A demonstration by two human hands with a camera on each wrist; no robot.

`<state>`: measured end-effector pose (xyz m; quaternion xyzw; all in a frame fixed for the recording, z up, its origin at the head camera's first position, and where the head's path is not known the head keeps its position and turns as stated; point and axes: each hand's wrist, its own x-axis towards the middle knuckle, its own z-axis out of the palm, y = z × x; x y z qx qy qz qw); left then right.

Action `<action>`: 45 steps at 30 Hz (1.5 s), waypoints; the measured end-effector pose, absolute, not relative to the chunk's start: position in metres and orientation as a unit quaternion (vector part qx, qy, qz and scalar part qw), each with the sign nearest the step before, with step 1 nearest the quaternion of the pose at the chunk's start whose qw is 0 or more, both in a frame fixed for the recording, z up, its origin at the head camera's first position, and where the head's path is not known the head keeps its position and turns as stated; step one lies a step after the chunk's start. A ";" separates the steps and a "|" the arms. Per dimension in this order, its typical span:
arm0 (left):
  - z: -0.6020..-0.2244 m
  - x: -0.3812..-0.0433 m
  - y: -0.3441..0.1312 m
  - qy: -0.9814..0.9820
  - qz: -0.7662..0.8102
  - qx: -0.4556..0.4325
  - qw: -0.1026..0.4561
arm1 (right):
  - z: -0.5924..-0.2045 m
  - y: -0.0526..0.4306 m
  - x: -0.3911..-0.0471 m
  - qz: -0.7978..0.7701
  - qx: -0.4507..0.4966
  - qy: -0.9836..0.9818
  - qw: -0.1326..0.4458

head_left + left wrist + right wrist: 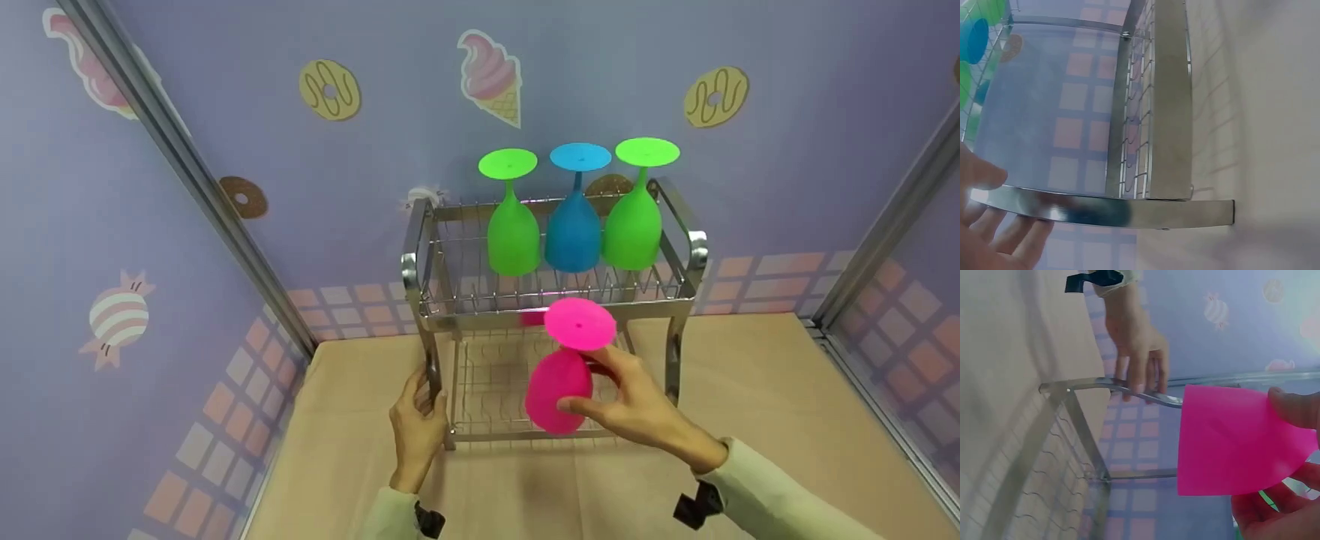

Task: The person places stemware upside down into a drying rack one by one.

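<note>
A pink wine glass (559,394), upside down with its round foot on top, is held in my right hand (637,397) in front of the two-tier metal dish rack (480,322). Thumb and fingers press its bowl from either side, as the right wrist view shows. My left hand (418,431) grips the rack's front left leg, thumb on one side and fingers on the other. On the upper tier, two green wine glasses (514,240) and a blue wine glass (574,236) between them stand upside down.
Under the rack is a table with a beige cover (352,420). Behind it rises a purple wall (405,142) with ice cream and donut pictures. The rack's lower wire tier (495,382) sits close above the table. Metal posts (225,195) run up at the corners.
</note>
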<state>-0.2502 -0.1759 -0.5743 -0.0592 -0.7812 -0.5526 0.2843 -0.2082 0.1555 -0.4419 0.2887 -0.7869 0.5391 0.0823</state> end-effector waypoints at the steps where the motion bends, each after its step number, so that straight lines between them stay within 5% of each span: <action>1: -0.576 -0.250 -0.177 -0.782 -0.554 -0.054 0.281 | -0.437 0.154 -0.210 0.533 0.297 -0.788 0.082; 27: -0.580 -0.255 -0.183 -0.793 -0.537 -0.070 0.277 | -0.307 0.084 -0.247 0.466 0.428 -0.774 0.025; 45: -0.577 -0.257 -0.182 -0.802 -0.514 -0.089 0.292 | -0.256 0.042 -0.312 0.487 0.314 -0.814 0.031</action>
